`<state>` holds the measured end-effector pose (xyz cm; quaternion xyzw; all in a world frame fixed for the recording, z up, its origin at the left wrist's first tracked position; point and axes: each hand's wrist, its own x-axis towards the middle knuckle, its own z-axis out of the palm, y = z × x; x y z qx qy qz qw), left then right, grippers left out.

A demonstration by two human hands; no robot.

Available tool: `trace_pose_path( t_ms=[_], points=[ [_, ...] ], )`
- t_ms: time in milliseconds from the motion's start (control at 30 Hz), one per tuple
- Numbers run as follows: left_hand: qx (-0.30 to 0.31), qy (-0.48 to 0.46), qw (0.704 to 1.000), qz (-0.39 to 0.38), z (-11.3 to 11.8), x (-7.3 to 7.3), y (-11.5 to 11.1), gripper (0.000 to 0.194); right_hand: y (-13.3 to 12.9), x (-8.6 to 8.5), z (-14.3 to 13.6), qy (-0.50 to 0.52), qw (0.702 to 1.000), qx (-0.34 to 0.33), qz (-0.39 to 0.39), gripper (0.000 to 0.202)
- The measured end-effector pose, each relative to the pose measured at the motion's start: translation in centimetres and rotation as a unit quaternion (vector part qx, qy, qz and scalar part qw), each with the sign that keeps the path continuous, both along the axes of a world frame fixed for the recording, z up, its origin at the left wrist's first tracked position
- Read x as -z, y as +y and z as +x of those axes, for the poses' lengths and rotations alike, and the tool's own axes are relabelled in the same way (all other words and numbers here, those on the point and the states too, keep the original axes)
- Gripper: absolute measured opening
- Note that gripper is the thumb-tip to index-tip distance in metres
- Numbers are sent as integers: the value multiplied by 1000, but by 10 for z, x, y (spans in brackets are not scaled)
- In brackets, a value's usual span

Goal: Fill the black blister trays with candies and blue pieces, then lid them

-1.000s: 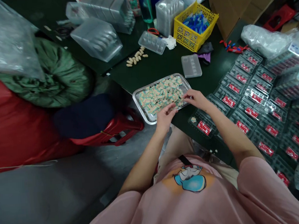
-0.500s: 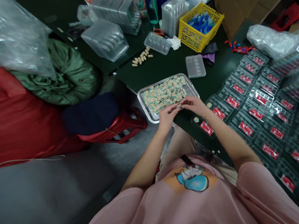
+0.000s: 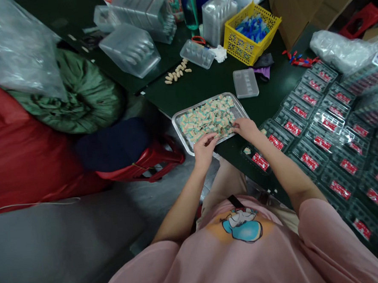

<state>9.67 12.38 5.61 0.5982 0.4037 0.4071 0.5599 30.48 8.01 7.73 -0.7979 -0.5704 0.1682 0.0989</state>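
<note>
A shallow metal tray at the table's edge holds a heap of small flat cream, orange and teal pieces. My left hand is at the tray's near rim, thumb and fingers pinched on a small flat piece. Over the tray's near right part, my right hand has its fingertips closed together down at the pieces; whatever they grip is too small to make out. To the right of that hand, a clear plastic blister tray holds a red and white insert and a few cream pieces.
Rows of similar blister trays cover the table's right side. Farther back are a yellow basket of blue items, a clear plastic box, peanuts and stacked clear trays. A red stool stands left.
My hands were together at the tray's near rim, fingertips meeting on a small piece. They have since parted: the left moved slightly left, the right went farther into the tray.
</note>
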Motion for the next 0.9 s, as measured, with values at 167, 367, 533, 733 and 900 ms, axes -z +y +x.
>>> trace_pose_path(
  t_ms=[167, 367, 533, 733, 900],
  points=[
    [12, 11, 1000, 7, -4, -1, -3, 17, 7, -2, -13, -24, 998, 36, -41, 11],
    [12, 13, 1000, 13, -3, 3, -4, 17, 12, -5, -17, 4, 995, 79, -56, 8],
    [9, 6, 1000, 9, -2, 5, -2, 19, 14, -3, -13, 58, 988, 121, -75, 17],
    [-2, -3, 1000, 5, -2, 3, -1, 19, 11, -1, -16, 52, 991, 118, -48, 6],
    [3, -5, 1000, 10, -2, 5, -1, 19, 10, -2, -20, 67, 991, 109, -29, 9]
  ],
)
